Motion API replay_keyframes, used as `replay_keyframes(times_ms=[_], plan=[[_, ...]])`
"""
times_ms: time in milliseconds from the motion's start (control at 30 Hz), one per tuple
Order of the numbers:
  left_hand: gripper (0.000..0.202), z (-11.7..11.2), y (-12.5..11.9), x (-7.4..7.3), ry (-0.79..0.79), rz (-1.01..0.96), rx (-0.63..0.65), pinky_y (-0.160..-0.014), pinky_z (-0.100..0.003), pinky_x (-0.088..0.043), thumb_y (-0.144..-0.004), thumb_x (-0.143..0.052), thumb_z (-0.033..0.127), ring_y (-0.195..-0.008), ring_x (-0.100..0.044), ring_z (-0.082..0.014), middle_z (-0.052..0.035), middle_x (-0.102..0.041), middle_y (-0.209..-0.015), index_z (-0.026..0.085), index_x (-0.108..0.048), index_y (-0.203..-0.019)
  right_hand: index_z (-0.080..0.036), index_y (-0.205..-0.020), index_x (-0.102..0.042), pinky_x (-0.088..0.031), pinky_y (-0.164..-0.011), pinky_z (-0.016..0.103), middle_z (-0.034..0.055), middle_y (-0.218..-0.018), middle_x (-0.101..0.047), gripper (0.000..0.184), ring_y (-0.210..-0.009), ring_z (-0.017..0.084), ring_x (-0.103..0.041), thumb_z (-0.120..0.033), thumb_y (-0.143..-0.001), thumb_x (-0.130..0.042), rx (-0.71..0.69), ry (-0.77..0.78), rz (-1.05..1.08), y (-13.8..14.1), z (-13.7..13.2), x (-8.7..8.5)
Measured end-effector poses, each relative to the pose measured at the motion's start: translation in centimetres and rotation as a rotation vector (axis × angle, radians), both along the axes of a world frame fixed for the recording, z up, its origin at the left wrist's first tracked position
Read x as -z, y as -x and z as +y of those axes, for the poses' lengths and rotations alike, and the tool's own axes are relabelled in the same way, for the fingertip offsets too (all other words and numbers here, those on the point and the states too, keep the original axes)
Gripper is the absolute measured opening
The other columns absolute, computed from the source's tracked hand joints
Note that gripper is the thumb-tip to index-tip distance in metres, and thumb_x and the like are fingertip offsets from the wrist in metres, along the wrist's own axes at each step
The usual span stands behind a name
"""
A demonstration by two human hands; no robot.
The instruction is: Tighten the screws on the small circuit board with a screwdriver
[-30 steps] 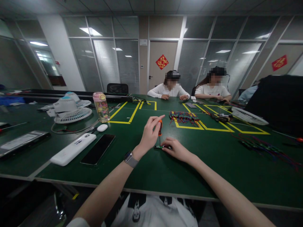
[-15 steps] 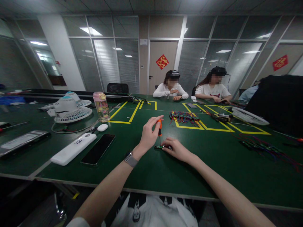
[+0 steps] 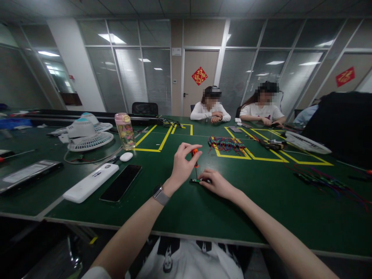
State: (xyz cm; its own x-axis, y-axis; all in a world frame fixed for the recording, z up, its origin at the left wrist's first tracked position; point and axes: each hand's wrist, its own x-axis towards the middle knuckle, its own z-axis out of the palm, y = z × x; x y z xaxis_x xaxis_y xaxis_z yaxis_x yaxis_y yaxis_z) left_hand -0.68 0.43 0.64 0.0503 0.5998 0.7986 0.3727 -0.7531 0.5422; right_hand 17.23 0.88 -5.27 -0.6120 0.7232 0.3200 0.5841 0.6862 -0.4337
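An orange-handled screwdriver (image 3: 195,158) stands nearly upright, its thin shaft running down to a small green circuit board (image 3: 194,181) on the table. My left hand (image 3: 185,162), with a watch on the wrist, is closed round the screwdriver's handle, thumb and fingers about its upper part. My right hand (image 3: 215,183) lies low on the table, its fingertips pinching the right end of the board. Those fingers cover part of the board, and the exact spot where the screwdriver tip meets it is too small to make out.
Left of my arms lie a black phone (image 3: 121,183), a white power bank (image 3: 91,183), a bottle (image 3: 124,131) and white fans (image 3: 90,135). Ahead sits a bundle of wired boards (image 3: 226,144); more wires (image 3: 328,184) lie right. Two people sit across the green table (image 3: 174,221).
The fingers of my left hand have shifted and spread slightly round the screwdriver's handle. My right hand and the board stay put. Across the table, one person's hands have come together.
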Motion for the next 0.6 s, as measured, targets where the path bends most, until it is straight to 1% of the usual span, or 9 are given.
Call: replay_keyframes(times_ms=[33, 100, 167, 233, 300, 367, 433, 500, 600], plan=[[0.019, -0.02, 0.01, 0.00, 0.001, 0.004, -0.020, -0.083, -0.029, -0.046, -0.087, -0.058, 0.028, -0.087, -0.056, -0.0155, -0.0035, -0.056, -0.093, 0.022, -0.068, -0.103, -0.018, -0.095, -0.067, -0.046, -0.072, 0.027, 0.0054, -0.087, -0.058, 0.013, -0.079, 0.017, -0.057, -0.021, -0.087, -0.057, 0.000, -0.002, -0.001, 0.01, -0.01, -0.02], [0.022, -0.05, 0.01, -0.03, 0.008, 0.017, -0.014, -0.086, -0.029, -0.045, -0.090, -0.054, 0.028, -0.092, -0.055, -0.0158, -0.0042, -0.055, -0.097, 0.023, -0.067, -0.107, -0.017, -0.094, -0.067, -0.045, -0.072, 0.027, 0.0053, -0.086, -0.058, 0.013, -0.079, 0.017, -0.057, -0.021, -0.087, -0.057, 0.000, -0.002, 0.000, 0.03, -0.02, -0.06], [0.028, -0.04, -0.01, -0.07, 0.017, 0.022, 0.050, -0.092, -0.030, -0.043, -0.094, -0.045, 0.023, -0.100, -0.055, -0.0158, -0.0053, -0.057, -0.105, 0.023, -0.062, -0.116, -0.017, -0.095, -0.067, -0.045, -0.072, 0.027, 0.0053, -0.086, -0.058, 0.013, -0.079, 0.017, -0.057, -0.021, -0.087, -0.057, 0.001, 0.003, 0.002, 0.04, -0.04, -0.08], [0.032, -0.01, -0.04, -0.11, 0.023, 0.010, 0.119, -0.094, -0.030, -0.042, -0.095, -0.041, 0.020, -0.103, -0.055, -0.0154, -0.0055, -0.060, -0.108, 0.022, -0.058, -0.122, -0.017, -0.095, -0.067, -0.045, -0.072, 0.027, 0.0054, -0.087, -0.058, 0.014, -0.079, 0.017, -0.057, -0.021, -0.087, -0.057, 0.000, 0.010, 0.001, 0.04, -0.05, -0.10], [0.029, 0.01, -0.07, -0.13, 0.021, -0.007, 0.129, -0.089, -0.029, -0.044, -0.094, -0.045, 0.020, -0.098, -0.057, -0.0151, -0.0049, -0.062, -0.104, 0.021, -0.059, -0.119, -0.017, -0.095, -0.067, -0.046, -0.073, 0.027, 0.0057, -0.087, -0.058, 0.014, -0.080, 0.017, -0.057, -0.021, -0.087, -0.057, 0.002, 0.017, 0.003, 0.03, -0.08, -0.14], [0.023, 0.00, -0.09, -0.11, 0.013, -0.014, 0.078, -0.084, -0.027, -0.045, -0.090, -0.054, 0.022, -0.089, -0.058, -0.0147, -0.0036, -0.061, -0.095, 0.021, -0.065, -0.110, -0.017, -0.095, -0.068, -0.046, -0.073, 0.027, 0.0060, -0.088, -0.058, 0.014, -0.080, 0.017, -0.057, -0.021, -0.087, -0.057, 0.004, 0.026, 0.005, 0.04, -0.13, -0.21], [0.020, -0.03, -0.09, -0.07, 0.016, -0.009, 0.036, -0.082, -0.027, -0.045, -0.087, -0.059, 0.025, -0.086, -0.057, -0.0144, -0.0030, -0.058, -0.092, 0.021, -0.067, -0.105, -0.017, -0.095, -0.068, -0.046, -0.074, 0.027, 0.0063, -0.088, -0.059, 0.014, -0.080, 0.017, -0.057, -0.021, -0.087, -0.057, 0.008, 0.031, 0.005, 0.07, -0.18, -0.28], [0.023, -0.03, -0.08, -0.02, 0.032, 0.003, 0.045, -0.085, -0.027, -0.045, -0.089, -0.055, 0.026, -0.091, -0.056, -0.0147, -0.0036, -0.056, -0.097, 0.023, -0.066, -0.109, -0.017, -0.095, -0.068, -0.046, -0.074, 0.028, 0.0063, -0.088, -0.059, 0.014, -0.080, 0.018, -0.057, -0.021, -0.087, -0.057, 0.011, 0.027, 0.005, 0.10, -0.21, -0.31], [0.031, 0.05, -0.05, 0.01, 0.047, 0.006, 0.121, -0.093, -0.028, -0.042, -0.095, -0.043, 0.022, -0.102, -0.056, -0.0148, -0.0046, -0.059, -0.107, 0.023, -0.058, -0.122, -0.017, -0.094, -0.068, -0.046, -0.075, 0.028, 0.0064, -0.089, -0.059, 0.014, -0.080, 0.018, -0.057, -0.020, -0.086, -0.057, 0.013, 0.018, 0.012, 0.07, -0.21, -0.23]])
